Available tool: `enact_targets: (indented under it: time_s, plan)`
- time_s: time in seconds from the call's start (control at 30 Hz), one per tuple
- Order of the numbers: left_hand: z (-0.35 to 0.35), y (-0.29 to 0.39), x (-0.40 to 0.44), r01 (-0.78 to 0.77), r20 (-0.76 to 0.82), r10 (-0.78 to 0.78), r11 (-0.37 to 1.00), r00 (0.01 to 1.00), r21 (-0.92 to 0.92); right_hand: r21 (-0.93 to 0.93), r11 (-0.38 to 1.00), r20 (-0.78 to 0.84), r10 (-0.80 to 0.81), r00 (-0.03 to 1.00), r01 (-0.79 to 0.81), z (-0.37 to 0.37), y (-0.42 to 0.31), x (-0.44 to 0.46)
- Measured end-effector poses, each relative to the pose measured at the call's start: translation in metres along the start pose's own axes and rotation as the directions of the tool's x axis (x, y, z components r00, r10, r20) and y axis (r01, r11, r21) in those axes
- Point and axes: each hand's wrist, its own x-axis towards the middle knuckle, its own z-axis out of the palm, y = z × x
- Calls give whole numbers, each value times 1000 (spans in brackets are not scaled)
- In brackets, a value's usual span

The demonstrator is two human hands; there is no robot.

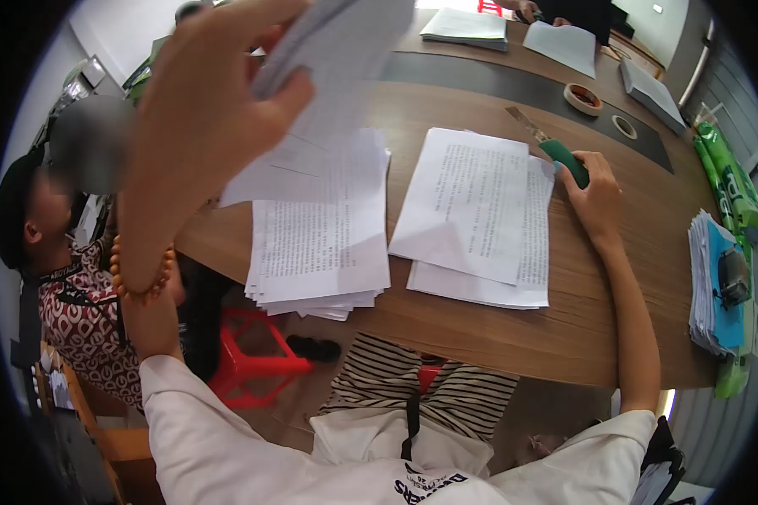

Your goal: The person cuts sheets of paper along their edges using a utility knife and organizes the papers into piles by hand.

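My left hand (pixel 215 93), with a beaded bracelet at the wrist, is raised high at the upper left. Its thumb and fingers pinch a sheaf of paper (pixel 345 59), which hangs down over the left stack of printed sheets (pixel 320 244). On the table to the right, my right hand (pixel 594 189) is wrapped round the green handle of a knife (pixel 564 160). The knife's narrow, stained blade points away to the upper left. Just left of that hand lies a second pile of printed sheets (pixel 472 202), its top sheet askew.
Two tape rolls (pixel 583 99) lie on the table's dark strip. Further paper stacks (pixel 465 29) stand at the far side, near another person's hands (pixel 529 10). A person (pixel 84 278) sits at my left beside a red stool (pixel 257 362). Green packs (pixel 733 185) line the right edge.
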Motion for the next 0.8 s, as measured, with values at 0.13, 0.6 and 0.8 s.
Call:
enact_targets:
  time_s: [0.13,0.6,0.8]
  plan:
    - [30,12,19,-4,63,19,971,998,-239,76,993,-32,98,995,-95,0,3,1]
    - [-4,-160,-44,557,300,-477,606,826,-568,143,986,-88,101,991,-88,10,14,2]
    - [93,-141,-160,782,618,-539,133,573,-609,165,984,-87,82,993,-67,13,16,3]
